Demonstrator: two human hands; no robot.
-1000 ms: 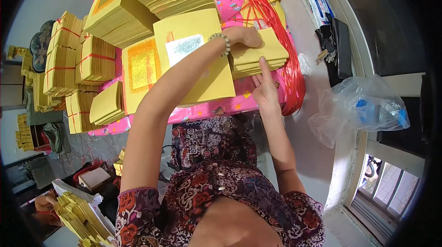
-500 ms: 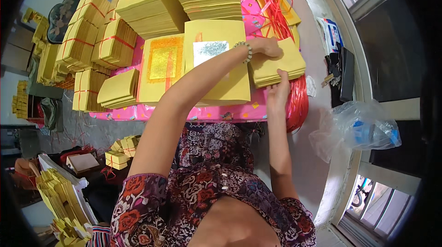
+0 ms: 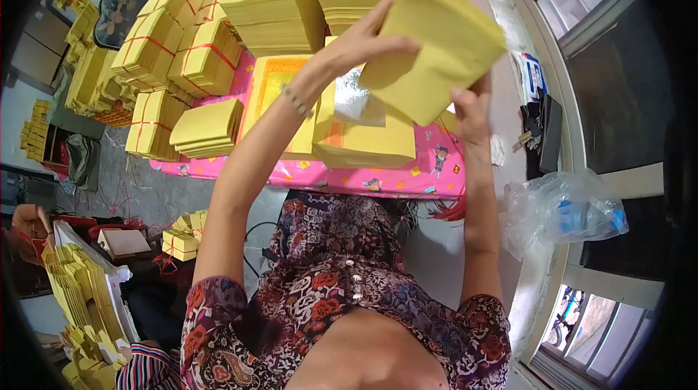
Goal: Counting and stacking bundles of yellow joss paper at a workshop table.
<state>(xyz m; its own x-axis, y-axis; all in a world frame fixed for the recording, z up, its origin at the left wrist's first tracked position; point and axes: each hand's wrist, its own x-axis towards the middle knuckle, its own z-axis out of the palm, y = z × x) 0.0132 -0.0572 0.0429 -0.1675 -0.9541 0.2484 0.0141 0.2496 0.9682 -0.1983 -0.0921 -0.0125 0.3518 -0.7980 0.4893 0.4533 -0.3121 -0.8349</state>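
A folded stack of yellow paper (image 3: 443, 48) is held up and tilted above the right part of the table. My left hand (image 3: 363, 41) grips its left edge, thumb lying over the face and the fingers partly hidden behind. At the stack's lower right corner, my right hand (image 3: 472, 110) is closed on it. Beneath and to the left lies a pile of yellow sheets (image 3: 367, 146), its top one bearing a silver foil square (image 3: 352, 103). Beside that is another pile with an orange-bordered gold square (image 3: 280, 77). A low folded yellow stack (image 3: 207, 125) rests further left.
Tall yellow paper piles (image 3: 273, 15) stand at the back of the pink patterned table cover (image 3: 349, 181). Bundles tied with red string (image 3: 149, 48) are heaped at left. A clear plastic bag (image 3: 574, 212) hangs at right near the window frame. A striped sleeve (image 3: 149, 368) shows at lower left.
The folded yellow paper stack has come up off the table's right side and is now tilted in both hands. My left hand has shifted left to the stack's edge.
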